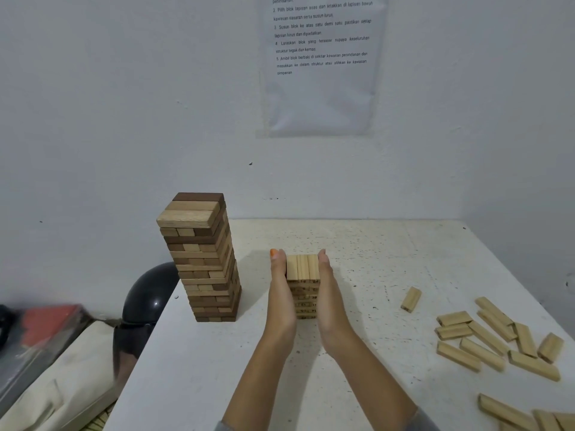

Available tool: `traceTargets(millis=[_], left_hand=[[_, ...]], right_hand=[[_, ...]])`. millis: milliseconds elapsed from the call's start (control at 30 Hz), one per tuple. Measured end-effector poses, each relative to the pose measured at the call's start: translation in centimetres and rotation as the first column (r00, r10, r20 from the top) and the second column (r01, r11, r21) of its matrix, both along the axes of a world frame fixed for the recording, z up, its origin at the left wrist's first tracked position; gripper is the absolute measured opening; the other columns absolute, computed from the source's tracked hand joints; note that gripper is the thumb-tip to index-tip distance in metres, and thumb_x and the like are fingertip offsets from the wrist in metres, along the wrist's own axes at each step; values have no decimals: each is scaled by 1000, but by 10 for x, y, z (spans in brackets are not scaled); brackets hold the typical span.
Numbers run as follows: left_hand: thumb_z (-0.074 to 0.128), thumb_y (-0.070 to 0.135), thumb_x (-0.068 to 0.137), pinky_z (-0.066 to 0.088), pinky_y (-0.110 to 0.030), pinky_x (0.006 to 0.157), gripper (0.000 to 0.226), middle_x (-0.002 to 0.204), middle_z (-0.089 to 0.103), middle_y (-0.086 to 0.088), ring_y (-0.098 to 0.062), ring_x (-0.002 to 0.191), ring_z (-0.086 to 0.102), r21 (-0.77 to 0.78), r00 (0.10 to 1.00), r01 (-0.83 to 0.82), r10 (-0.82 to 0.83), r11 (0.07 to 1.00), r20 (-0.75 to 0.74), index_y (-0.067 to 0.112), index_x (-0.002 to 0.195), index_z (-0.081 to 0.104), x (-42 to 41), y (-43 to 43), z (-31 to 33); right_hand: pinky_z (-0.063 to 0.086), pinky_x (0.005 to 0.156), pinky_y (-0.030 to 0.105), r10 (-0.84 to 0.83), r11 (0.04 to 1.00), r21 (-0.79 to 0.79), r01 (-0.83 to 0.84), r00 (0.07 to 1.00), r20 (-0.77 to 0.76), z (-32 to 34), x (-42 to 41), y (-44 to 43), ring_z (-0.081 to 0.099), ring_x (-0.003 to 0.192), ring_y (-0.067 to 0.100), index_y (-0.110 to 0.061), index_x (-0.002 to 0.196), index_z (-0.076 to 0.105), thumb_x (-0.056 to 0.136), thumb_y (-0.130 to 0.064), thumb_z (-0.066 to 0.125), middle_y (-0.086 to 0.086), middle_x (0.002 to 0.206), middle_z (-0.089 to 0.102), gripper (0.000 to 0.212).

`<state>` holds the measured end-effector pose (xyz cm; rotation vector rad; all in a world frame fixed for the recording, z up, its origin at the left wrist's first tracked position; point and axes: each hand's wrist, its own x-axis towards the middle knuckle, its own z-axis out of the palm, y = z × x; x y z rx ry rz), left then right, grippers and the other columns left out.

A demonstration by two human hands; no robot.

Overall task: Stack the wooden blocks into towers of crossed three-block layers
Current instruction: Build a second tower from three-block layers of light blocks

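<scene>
Alignment is the step in hand, by my reading. Both palms stand flat against the short tower (303, 270) at the centre of the frame. The left hand (280, 287) presses its left face and the right hand (326, 286) its right face. The fingers of both are straight and together, and neither curls around a block. The top layer shows three pale blocks side by side, running away from the camera, and the layers below carry printed numbers on their near ends.

Left of centre, the tall tower (202, 259) of mixed dark and light blocks stands apart from the hands and looks finished. Loose blocks (485, 345) lie scattered at the lower right of the white table (373, 241), and a single block (411, 299) sits nearer, between that heap and the short tower.

The next move probably calls for releasing the sides evenly, so no layer shifts. After that, one loose block would go crosswise over the top three.
</scene>
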<state>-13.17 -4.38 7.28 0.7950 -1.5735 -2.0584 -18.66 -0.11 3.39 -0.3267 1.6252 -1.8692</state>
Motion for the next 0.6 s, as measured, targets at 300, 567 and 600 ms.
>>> traceTargets(millis=[300,567,600], left_hand=[[18,50,100,39,3,51,34,57,59,32,26,54,51,9,1000,-2,2,1000,15,42,86,48,1,9,11],[20,57,97,33,-21,91,35,103,52,27,14,88,49,50,1000,-12,12,999,-12,45,121,44,-1,6,2],[20,58,97,32,-22,94,42,113,51,25,10,94,49,52,1000,-6,7,999,-12,43,131,41,-2,5,1]], right_hand=[[49,71,16,-35,999,-22,36,999,31,0,-1,2,66,101,4,-26,135,53,97,-63,25,-3,117,68,60],[48,63,14,-57,998,-28,58,998,37,3,2,1,65,94,-2,-29,140,48,98,-61,26,-7,115,67,57],[47,61,12,-57,998,-21,58,998,28,4,3,1,64,92,-4,-30,140,46,98,-60,25,-8,113,66,56]])
